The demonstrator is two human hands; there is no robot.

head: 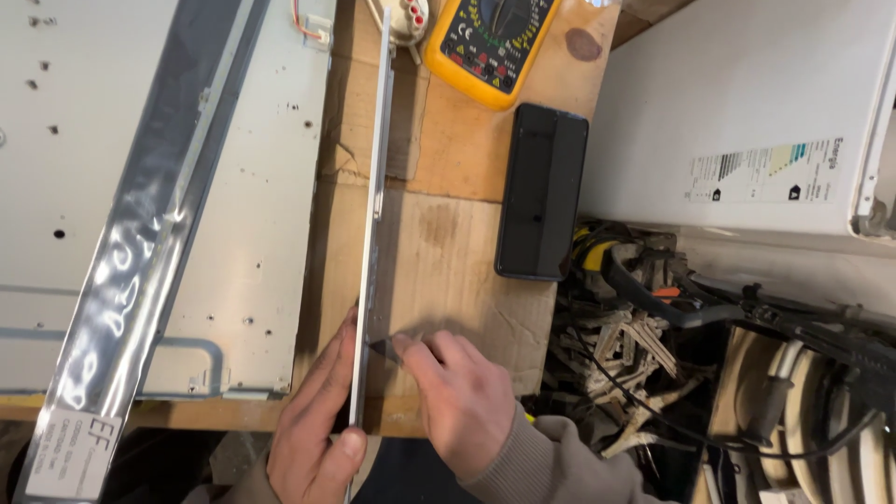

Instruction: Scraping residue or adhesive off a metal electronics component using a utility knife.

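Head view, only one I've got: my left hand is clamped on the near end of a long thin white strip, thumb curled over its front edge, fingers behind, so it stands on edge and doesn't flop. The strip runs away from me across the cardboard sheet on the wooden bench, far end up by the connector with red and white wires. My right hand pinches a small dark pointed tool, tip touching the strip's right face just above the left thumb; I judge the left grip is there to brace against that push. What kind of tool it is I can't tell, too small. Left of the strip lies a grey metal back panel flat, with a shiny foil-wrapped bar laid diagonally over it, a label at its near end. Parked out of the way: yellow multimeter at the far edge, black phone face down on the cardboard, near the strip but apart. Right side: white appliance casing and a jumble of cables and tools below it.
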